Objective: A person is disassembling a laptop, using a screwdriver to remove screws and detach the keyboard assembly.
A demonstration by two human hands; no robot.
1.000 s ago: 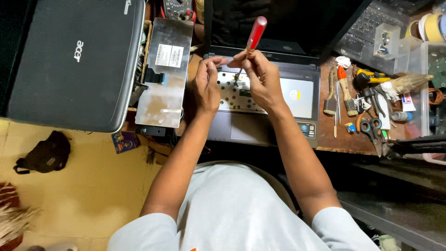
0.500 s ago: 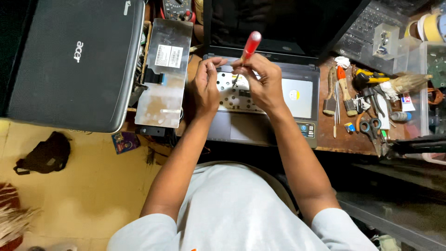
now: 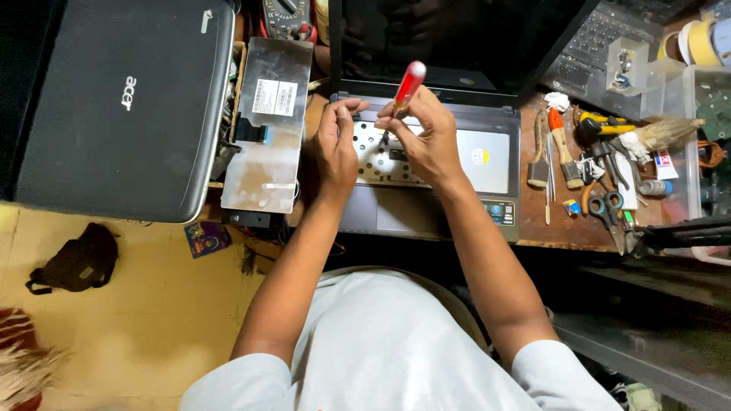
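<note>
From my feed I see a worn wooden counter (image 3: 586, 232) under warm indoor light, its right side crowded with hand tools and clear plastic boxes (image 3: 670, 84). Below and to the left lies a yellowish floor (image 3: 137, 327), scuffed and mottled, with a small black bag (image 3: 76, 262) lying on it. At the lower right a dark metal shelf edge (image 3: 647, 335) runs under the counter.

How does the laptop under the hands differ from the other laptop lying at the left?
The open laptop has its lid raised and its keyboard bay bare, showing perforated metal; the closed laptop lies shut, lid up. The open one is grey around its touchpad, the closed one dark. The right hand holds a red-handled screwdriver over the open one and the left hand rests on it; nothing touches the closed one. Both lie flat.
</note>
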